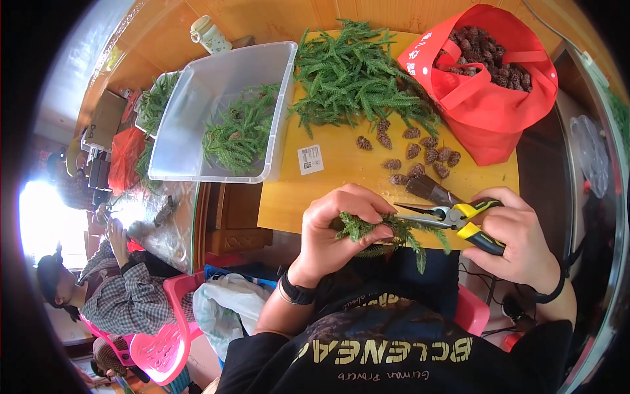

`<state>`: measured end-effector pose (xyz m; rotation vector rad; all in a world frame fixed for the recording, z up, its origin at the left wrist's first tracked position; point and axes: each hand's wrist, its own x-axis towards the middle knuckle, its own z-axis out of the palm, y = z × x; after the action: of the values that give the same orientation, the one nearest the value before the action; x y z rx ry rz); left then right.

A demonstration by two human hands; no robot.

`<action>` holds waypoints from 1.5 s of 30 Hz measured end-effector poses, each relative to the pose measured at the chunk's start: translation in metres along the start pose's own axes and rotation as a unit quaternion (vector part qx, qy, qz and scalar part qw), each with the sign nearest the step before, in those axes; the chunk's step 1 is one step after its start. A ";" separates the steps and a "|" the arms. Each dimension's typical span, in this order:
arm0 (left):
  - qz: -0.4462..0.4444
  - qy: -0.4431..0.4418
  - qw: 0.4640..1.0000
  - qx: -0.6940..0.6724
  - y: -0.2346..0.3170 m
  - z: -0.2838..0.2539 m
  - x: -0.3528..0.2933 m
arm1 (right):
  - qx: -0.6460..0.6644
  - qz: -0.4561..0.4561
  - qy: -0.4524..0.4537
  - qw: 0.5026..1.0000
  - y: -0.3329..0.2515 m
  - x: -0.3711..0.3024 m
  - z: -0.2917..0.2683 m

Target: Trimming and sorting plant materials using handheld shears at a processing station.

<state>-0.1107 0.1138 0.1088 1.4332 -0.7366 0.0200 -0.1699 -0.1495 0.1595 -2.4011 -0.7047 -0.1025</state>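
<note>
My left hand [335, 226] is closed around a green artificial pine sprig [416, 247], whose tips stick out on both sides of the fingers. In my right hand [518, 240] are long-nose pliers [453, 217] with yellow and black handles. Their jaws stand slightly apart and point left, at the fingertips of my left hand. Whether they touch the sprig is hard to make out. Just beyond the pliers lies a dark brown piece [430, 189] of unclear kind. Several small pine cones [413, 151] lie scattered on the yellow table [341, 187].
A heap of green pine sprigs [354, 79] covers the table's far side. At right stands a red bag [482, 128] full of pine cones. A clear plastic bin [279, 111] with sprigs sits at left. Another person [125, 289] works at a side table, beside a pink chair [161, 351].
</note>
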 end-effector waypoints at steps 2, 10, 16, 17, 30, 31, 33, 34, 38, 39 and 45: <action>0.035 -0.006 0.998 0.048 0.002 -0.001 0.003 | -0.015 -0.011 0.001 1.000 0.000 0.002 0.000; 0.132 -0.023 0.975 0.179 0.012 -0.001 0.006 | -0.122 -0.065 0.033 0.990 0.000 0.008 0.002; 0.161 -0.045 0.970 0.175 0.010 -0.004 0.008 | -0.147 -0.115 0.070 0.980 0.006 0.012 0.004; 0.166 -0.046 0.970 0.173 0.009 -0.005 0.008 | -0.147 -0.116 0.069 0.980 0.007 0.013 0.005; 0.179 -0.055 0.971 0.147 0.004 -0.004 0.012 | -0.153 -0.134 0.081 0.976 0.016 0.009 0.007; 0.178 -0.055 0.971 0.147 0.004 -0.004 0.012 | -0.155 -0.133 0.081 0.975 0.016 0.008 0.007; 0.172 -0.058 0.973 0.145 0.004 -0.003 0.013 | -0.166 -0.136 0.090 0.973 0.015 0.009 0.006; 0.172 -0.059 0.973 0.145 0.004 -0.003 0.013 | -0.177 -0.139 0.099 0.969 0.015 0.009 0.007; 0.168 -0.050 0.975 0.138 0.003 -0.001 0.013 | -0.186 -0.136 0.107 0.967 0.015 0.006 0.007; 0.168 -0.050 0.975 0.134 0.003 0.000 0.014 | -0.195 -0.133 0.097 0.967 0.016 0.004 0.005; 0.181 -0.053 0.971 0.146 0.006 0.001 0.015 | -0.125 -0.111 0.090 0.982 0.019 0.006 0.010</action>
<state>-0.1022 0.1079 0.1213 1.5675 -1.1127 0.3488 -0.1559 -0.1527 0.1425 -2.4976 -0.9170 -0.5210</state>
